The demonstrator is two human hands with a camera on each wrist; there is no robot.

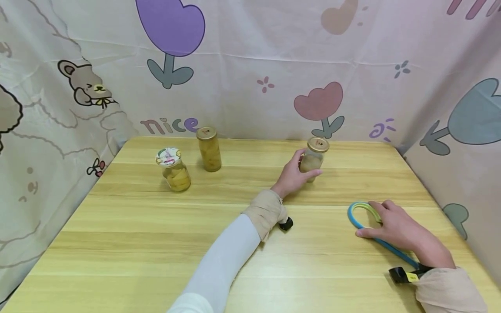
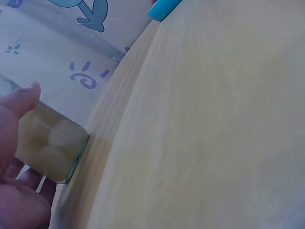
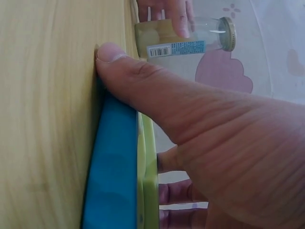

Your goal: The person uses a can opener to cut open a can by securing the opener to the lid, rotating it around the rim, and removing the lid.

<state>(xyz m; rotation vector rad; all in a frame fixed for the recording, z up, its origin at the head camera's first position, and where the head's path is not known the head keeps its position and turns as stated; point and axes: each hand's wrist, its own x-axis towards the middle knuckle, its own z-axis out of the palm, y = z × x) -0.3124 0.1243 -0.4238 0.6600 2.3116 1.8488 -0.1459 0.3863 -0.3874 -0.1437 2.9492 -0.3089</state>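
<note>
My left hand [image 1: 292,177] holds a glass jar [image 1: 312,160] with a gold lid, thumb on the near side and fingers around the far side. The jar stands upright at the back right of the table. Pale round pieces show through its glass [image 2: 53,143] in the left wrist view, and a blue barcode label [image 3: 176,48] in the right wrist view. Nearer the front right, my right hand [image 1: 405,230] grips a blue-and-green looped jar opener [image 1: 395,249], thumb at its blue outer edge and fingers over the green inner side. Its handle runs back under the hand.
A tall gold-lidded jar [image 1: 210,152] of yellow pieces stands at the back left. In front of it is a shorter jar [image 1: 177,174] with a patterned white lid. A printed cloth [image 1: 242,104] hangs along the back and both sides of the wooden table [image 1: 129,243].
</note>
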